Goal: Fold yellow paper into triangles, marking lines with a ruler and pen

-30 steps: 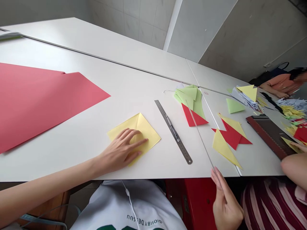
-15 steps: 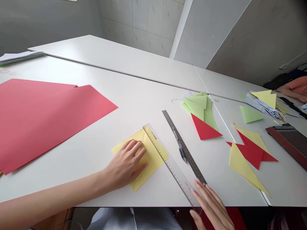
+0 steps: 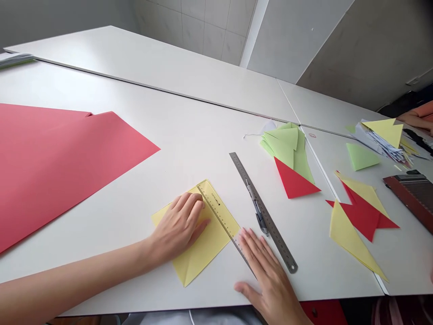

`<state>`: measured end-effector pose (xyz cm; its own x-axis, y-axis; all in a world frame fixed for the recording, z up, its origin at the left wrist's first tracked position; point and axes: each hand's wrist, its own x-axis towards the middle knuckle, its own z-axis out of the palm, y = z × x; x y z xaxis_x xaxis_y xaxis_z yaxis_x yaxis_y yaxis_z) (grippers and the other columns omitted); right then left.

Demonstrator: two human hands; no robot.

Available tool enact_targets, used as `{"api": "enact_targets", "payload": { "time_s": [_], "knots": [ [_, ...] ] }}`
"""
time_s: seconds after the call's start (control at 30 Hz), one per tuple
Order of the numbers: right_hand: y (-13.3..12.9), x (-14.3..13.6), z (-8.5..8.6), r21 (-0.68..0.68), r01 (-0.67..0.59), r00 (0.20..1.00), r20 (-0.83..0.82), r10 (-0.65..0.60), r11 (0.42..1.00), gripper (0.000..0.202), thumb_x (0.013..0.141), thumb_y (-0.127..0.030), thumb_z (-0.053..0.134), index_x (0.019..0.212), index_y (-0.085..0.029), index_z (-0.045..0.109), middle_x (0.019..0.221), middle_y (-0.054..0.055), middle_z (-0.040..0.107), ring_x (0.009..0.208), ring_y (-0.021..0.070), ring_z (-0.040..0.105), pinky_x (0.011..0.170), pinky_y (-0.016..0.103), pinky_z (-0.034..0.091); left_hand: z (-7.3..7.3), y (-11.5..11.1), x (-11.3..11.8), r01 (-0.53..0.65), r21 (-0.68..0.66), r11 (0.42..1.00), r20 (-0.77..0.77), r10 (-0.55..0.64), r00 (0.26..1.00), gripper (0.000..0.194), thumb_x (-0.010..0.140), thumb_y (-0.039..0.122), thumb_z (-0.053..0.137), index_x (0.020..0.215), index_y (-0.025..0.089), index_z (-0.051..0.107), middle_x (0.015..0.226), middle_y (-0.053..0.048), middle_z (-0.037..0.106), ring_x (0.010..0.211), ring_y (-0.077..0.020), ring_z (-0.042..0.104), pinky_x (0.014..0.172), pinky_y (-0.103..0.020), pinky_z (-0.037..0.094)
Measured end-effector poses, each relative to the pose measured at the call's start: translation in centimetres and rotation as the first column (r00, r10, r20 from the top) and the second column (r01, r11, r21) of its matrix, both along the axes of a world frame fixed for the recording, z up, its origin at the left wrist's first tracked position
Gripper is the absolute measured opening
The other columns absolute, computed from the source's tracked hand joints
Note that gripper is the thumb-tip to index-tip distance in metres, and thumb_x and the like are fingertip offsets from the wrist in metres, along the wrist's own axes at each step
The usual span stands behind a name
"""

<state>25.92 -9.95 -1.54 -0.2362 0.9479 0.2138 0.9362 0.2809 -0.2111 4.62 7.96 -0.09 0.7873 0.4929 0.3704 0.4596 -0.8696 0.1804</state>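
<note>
A yellow square of paper [image 3: 203,243] with crease lines lies near the table's front edge. My left hand [image 3: 181,223] rests on it, fingers bent and close together, fingertips by the ruler's edge. A clear plastic ruler [image 3: 218,207] lies slantwise over the paper's right side. My right hand [image 3: 265,271] lies flat over the ruler's lower part, thumb spread away from the fingers. Whether anything is under the left palm is hidden. Just right of the right hand's fingertips, a mechanical pencil [image 3: 257,207] rests along a steel ruler [image 3: 270,221].
Large red sheets [image 3: 74,158] cover the left. Green folded papers [image 3: 284,142] and a red triangle [image 3: 294,180] lie right of centre. Farther right are red and yellow pieces [image 3: 361,212], a paper cutter [image 3: 412,194] and another person's arm [image 3: 419,117].
My right hand has moved left and up, from the ruler's far end onto its lower part. The clear ruler now lies closer along the yellow paper's right edge. The view has shifted slightly.
</note>
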Motion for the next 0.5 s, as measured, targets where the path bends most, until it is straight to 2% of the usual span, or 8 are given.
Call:
{"api": "enact_targets", "payload": {
  "time_s": [0.07, 0.1, 0.2, 0.27, 0.3, 0.4, 0.47, 0.5],
  "knots": [
    [-1.0, 0.0, 0.3, -0.045, 0.023, 1.000, -0.011, -0.024, 0.999, 0.090, 0.090, -0.060, 0.054, 0.155, -0.009, 0.019, 0.155, 0.014, 0.033, 0.142, 0.0312, 0.034, 0.108, 0.044, 0.045, 0.0, 0.1, 0.1, 0.005, -0.007, 1.000, -0.005, -0.005, 1.000, 0.008, 0.098, 0.025, 0.044, 0.097, 0.017, 0.046, 0.103, -0.011, 0.058, 0.091, -0.0235, 0.052, 0.075, -0.038, 0.049],
    [-1.6, 0.0, 0.4, -0.066, 0.044, 0.999, -0.009, -0.044, 0.997, 0.089, 0.089, -0.059, 0.056, 0.156, -0.011, 0.020, 0.156, 0.014, 0.031, 0.142, 0.0323, 0.034, 0.107, 0.045, 0.046, 0.0, 0.2, 0.1, 0.008, -0.011, 1.000, -0.007, -0.008, 1.000, 0.008, 0.097, 0.025, 0.044, 0.097, 0.017, 0.047, 0.104, -0.011, 0.058, 0.091, -0.0238, 0.053, 0.075, -0.038, 0.049],
    [-3.3, 0.1, 0.8, -0.107, 0.086, 0.996, 0.007, -0.085, 0.991, 0.061, 0.098, -0.023, 0.042, 0.156, -0.020, 0.023, 0.158, 0.008, 0.027, 0.143, 0.0282, 0.032, 0.109, 0.044, 0.045, 0.0, 0.3, 0.2, 0.009, -0.021, 1.000, 0.001, -0.009, 1.000, 0.010, 0.096, 0.021, 0.041, 0.096, 0.018, 0.051, 0.104, -0.011, 0.059, 0.092, -0.0243, 0.054, 0.076, -0.039, 0.049],
    [-4.4, 0.4, 1.1, -0.138, 0.086, 0.996, -0.009, -0.088, 0.987, 0.068, 0.092, -0.001, 0.028, 0.155, -0.025, 0.024, 0.157, 0.004, 0.028, 0.144, 0.0223, 0.031, 0.112, 0.040, 0.042, -0.2, 0.4, 0.1, 0.011, -0.026, 1.000, 0.016, -0.011, 1.000, 0.012, 0.096, 0.019, 0.039, 0.095, 0.018, 0.051, 0.103, -0.011, 0.059, 0.091, -0.0241, 0.055, 0.076, -0.039, 0.049],
    [-4.9, 0.7, 1.3, -0.167, 0.084, 0.995, -0.037, -0.091, 0.982, 0.072, 0.090, 0.003, 0.025, 0.155, -0.026, 0.024, 0.157, 0.003, 0.030, 0.143, 0.0201, 0.032, 0.112, 0.037, 0.041, -0.3, 0.4, 0.1, 0.013, -0.029, 0.999, 0.026, -0.012, 1.000, 0.013, 0.096, 0.018, 0.038, 0.094, 0.018, 0.051, 0.101, -0.011, 0.059, 0.090, -0.0240, 0.055, 0.076, -0.038, 0.049],
    [-6.1, 1.7, 1.9, -0.279, 0.100, 0.956, -0.238, -0.169, 0.955, 0.064, 0.095, -0.002, 0.028, 0.154, -0.027, 0.026, 0.151, 0.002, 0.041, 0.137, 0.0164, 0.042, 0.109, 0.030, 0.044, -0.6, 0.5, 0.1, 0.010, -0.035, 0.999, 0.066, -0.008, 0.998, 0.015, 0.097, 0.018, 0.035, 0.093, 0.017, 0.050, 0.095, -0.011, 0.058, 0.086, -0.0232, 0.054, 0.072, -0.036, 0.047],
    [-6.5, 2.3, 2.4, -0.334, 0.131, 0.849, -0.448, -0.279, 0.933, 0.053, 0.100, -0.012, 0.034, 0.150, -0.027, 0.036, 0.143, 0.003, 0.053, 0.129, 0.0167, 0.053, 0.105, 0.030, 0.049, -0.8, 0.6, 0.1, 0.013, -0.045, 0.999, 0.090, -0.009, 0.996, 0.018, 0.098, 0.020, 0.034, 0.092, 0.017, 0.050, 0.091, -0.010, 0.057, 0.083, -0.0231, 0.054, 0.069, -0.036, 0.046],
    [-6.5, 2.5, 2.7, -0.353, 0.155, 0.753, -0.562, -0.342, 0.923, 0.047, 0.101, -0.018, 0.037, 0.146, -0.027, 0.042, 0.137, 0.004, 0.058, 0.124, 0.0179, 0.058, 0.101, 0.030, 0.053, -0.8, 0.6, 0.2, 0.023, -0.052, 0.998, 0.098, -0.018, 0.995, 0.019, 0.098, 0.023, 0.034, 0.092, 0.016, 0.051, 0.090, -0.010, 0.058, 0.082, -0.0233, 0.054, 0.069, -0.037, 0.046]
  ]
}}
